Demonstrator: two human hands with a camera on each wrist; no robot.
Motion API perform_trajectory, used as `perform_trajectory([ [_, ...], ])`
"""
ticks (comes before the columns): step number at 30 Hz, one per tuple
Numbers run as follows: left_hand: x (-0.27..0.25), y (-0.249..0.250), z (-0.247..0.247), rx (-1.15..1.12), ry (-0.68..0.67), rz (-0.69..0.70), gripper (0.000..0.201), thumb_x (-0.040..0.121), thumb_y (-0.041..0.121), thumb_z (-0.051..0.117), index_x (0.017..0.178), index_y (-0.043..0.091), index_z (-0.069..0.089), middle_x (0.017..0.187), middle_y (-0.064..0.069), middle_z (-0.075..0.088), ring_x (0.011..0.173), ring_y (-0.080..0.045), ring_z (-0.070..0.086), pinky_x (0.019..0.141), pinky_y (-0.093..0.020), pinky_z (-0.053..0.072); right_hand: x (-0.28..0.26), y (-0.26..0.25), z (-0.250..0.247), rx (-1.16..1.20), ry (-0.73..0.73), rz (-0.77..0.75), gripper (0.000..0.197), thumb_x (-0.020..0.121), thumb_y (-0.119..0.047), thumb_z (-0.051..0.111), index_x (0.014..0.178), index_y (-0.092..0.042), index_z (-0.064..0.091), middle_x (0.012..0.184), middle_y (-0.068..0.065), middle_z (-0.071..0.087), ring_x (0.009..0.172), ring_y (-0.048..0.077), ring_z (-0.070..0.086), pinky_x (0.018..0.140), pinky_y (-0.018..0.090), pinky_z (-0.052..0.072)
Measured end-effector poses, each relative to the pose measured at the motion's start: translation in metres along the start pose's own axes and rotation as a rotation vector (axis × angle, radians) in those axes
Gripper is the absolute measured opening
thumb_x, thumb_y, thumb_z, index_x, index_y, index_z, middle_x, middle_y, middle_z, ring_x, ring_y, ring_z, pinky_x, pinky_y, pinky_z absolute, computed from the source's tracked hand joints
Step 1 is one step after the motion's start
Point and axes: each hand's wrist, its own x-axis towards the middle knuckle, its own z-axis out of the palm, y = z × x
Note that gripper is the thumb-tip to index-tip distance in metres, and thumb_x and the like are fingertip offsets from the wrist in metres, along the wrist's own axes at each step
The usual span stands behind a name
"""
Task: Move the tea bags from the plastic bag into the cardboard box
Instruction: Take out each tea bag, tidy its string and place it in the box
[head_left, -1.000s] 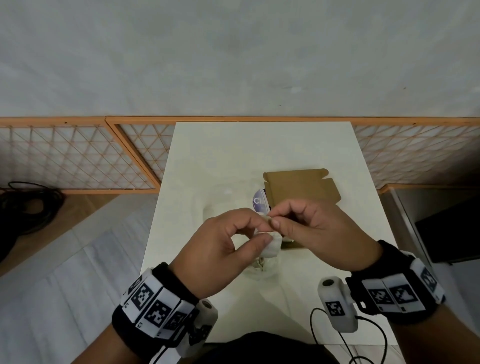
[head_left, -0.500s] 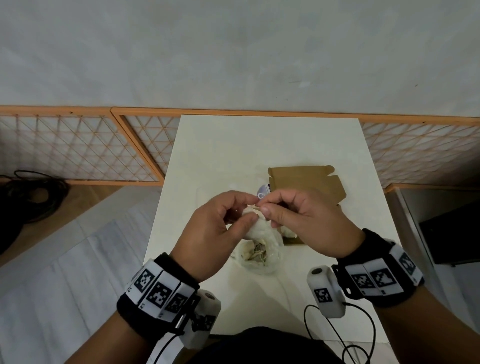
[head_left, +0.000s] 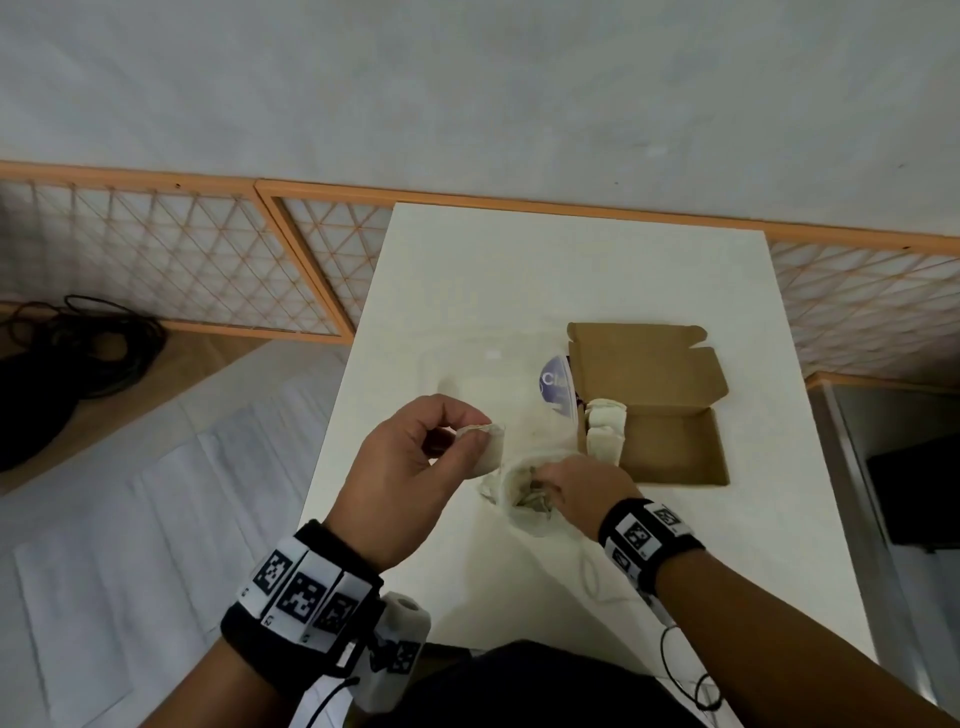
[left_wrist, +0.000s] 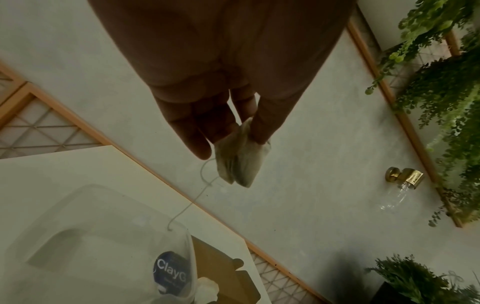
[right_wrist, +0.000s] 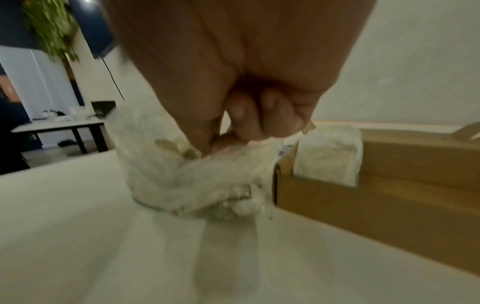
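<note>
Meanwhile, work proceeds around the open cardboard box (head_left: 670, 447) on a white table (head_left: 519, 270). A person's left hand (head_left: 410, 467) pinches one tea bag (head_left: 488, 447) between thumb and forefinger, raised to the left of the box; its string (left_wrist: 197, 197) trails free, likely why it is held high and apart. The right hand (head_left: 582, 488), just in front of the box's near-left corner, has its fingers curled down into the mouth of the clear plastic bag (right_wrist: 192, 176), apparently gathering more tea bags; whether it holds one cannot be told. Two tea bags (head_left: 605, 431) already stand upright against the box's left wall, keeping the remaining floor open.
</note>
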Motion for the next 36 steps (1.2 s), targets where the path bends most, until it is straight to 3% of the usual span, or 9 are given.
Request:
perform_trajectory([
  [5, -0.002, -0.004, 0.0, 0.067, -0.047, -0.007, 0.01, 0.098, 0.015, 0.069, 0.096, 0.023, 0.073, 0.087, 0.011, 0.078, 0.075, -0.001, 0.071, 0.069, -0.008, 0.049, 0.01, 0.0, 0.007, -0.047, -0.018, 0.032, 0.035, 0.11, -0.025, 0.039, 0.13, -0.029, 0.068, 0.125, 0.001, 0.071, 0.113, 0.024, 0.067, 0.095, 0.036, 0.056],
  [9, 0.002, -0.005, 0.001, 0.114, -0.063, -0.01, 0.013, 0.099, 0.016, 0.068, 0.095, 0.027, 0.073, 0.087, 0.015, 0.077, 0.075, 0.0, 0.07, 0.07, -0.009, 0.048, 0.008, 0.0, 0.004, 0.036, 0.033, 0.091, 0.029, 0.109, -0.035, 0.043, 0.117, -0.024, 0.069, 0.115, -0.001, 0.069, 0.102, 0.021, 0.065, 0.085, 0.036, 0.056],
  [13, 0.009, -0.005, 0.002, 0.134, -0.075, -0.003, 0.013, 0.099, 0.017, 0.068, 0.095, 0.028, 0.073, 0.086, 0.017, 0.076, 0.074, 0.0, 0.068, 0.068, -0.008, 0.047, -0.008, 0.002, -0.014, 0.253, 0.187, 0.07, 0.015, 0.104, -0.037, 0.058, 0.099, -0.03, 0.07, 0.097, -0.01, 0.066, 0.087, 0.01, 0.061, 0.077, 0.028, 0.053],
  [18, 0.018, -0.006, 0.003, 0.15, -0.102, -0.002, 0.013, 0.099, 0.018, 0.069, 0.094, 0.029, 0.073, 0.088, 0.015, 0.077, 0.075, 0.0, 0.069, 0.069, -0.011, 0.048, -0.045, -0.005, -0.065, 0.449, 0.379, -0.061, 0.011, 0.102, -0.035, 0.063, 0.097, -0.03, 0.072, 0.094, -0.018, 0.066, 0.087, 0.003, 0.062, 0.075, 0.02, 0.051],
  [23, 0.027, -0.004, 0.008, 0.128, -0.237, 0.043, 0.009, 0.092, 0.024, 0.078, 0.09, 0.033, 0.076, 0.104, 0.01, 0.074, 0.1, -0.013, 0.072, 0.093, -0.034, 0.057, -0.084, -0.02, -0.121, 0.709, 0.483, -0.092, 0.009, 0.103, -0.025, 0.063, 0.098, -0.024, 0.071, 0.085, -0.007, 0.072, 0.079, 0.012, 0.07, 0.068, 0.027, 0.057],
  [26, 0.028, 0.004, 0.016, 0.179, -0.388, 0.122, 0.006, 0.088, 0.029, 0.082, 0.089, 0.034, 0.079, 0.133, 0.019, 0.062, 0.131, 0.0, 0.056, 0.112, -0.027, 0.041, -0.1, -0.026, -0.148, 0.784, 0.508, -0.094, 0.011, 0.104, -0.021, 0.061, 0.099, -0.021, 0.07, 0.095, -0.008, 0.077, 0.079, 0.011, 0.075, 0.073, 0.03, 0.061],
  [30, 0.036, 0.017, 0.034, 0.176, -0.449, 0.204, 0.009, 0.089, 0.028, 0.082, 0.092, 0.035, 0.079, 0.154, 0.02, 0.047, 0.146, 0.01, 0.035, 0.124, -0.026, 0.028, -0.115, -0.031, -0.174, 0.905, 0.538, -0.127, 0.011, 0.106, -0.015, 0.058, 0.101, -0.015, 0.068, 0.095, -0.005, 0.079, 0.077, 0.018, 0.075, 0.073, 0.027, 0.06],
  [33, 0.045, 0.03, 0.047, 0.111, -0.476, 0.265, 0.01, 0.089, 0.026, 0.082, 0.093, 0.034, 0.078, 0.152, 0.021, 0.05, 0.15, 0.005, 0.033, 0.129, -0.04, 0.023, -0.123, -0.032, -0.189, 0.982, 0.542, -0.193, 0.011, 0.106, -0.01, 0.057, 0.101, -0.007, 0.067, 0.092, 0.003, 0.078, 0.076, 0.024, 0.075, 0.071, 0.025, 0.058],
  [36, 0.052, 0.035, 0.055, 0.031, -0.495, 0.338, 0.007, 0.09, 0.021, 0.081, 0.097, 0.02, 0.079, 0.127, 0.014, 0.068, 0.134, -0.01, 0.058, 0.123, -0.049, 0.033, -0.127, -0.032, -0.197, 1.07, 0.536, -0.24, 0.011, 0.105, -0.007, 0.057, 0.101, -0.005, 0.067, 0.089, 0.009, 0.077, 0.072, 0.024, 0.071, 0.069, 0.028, 0.057],
])
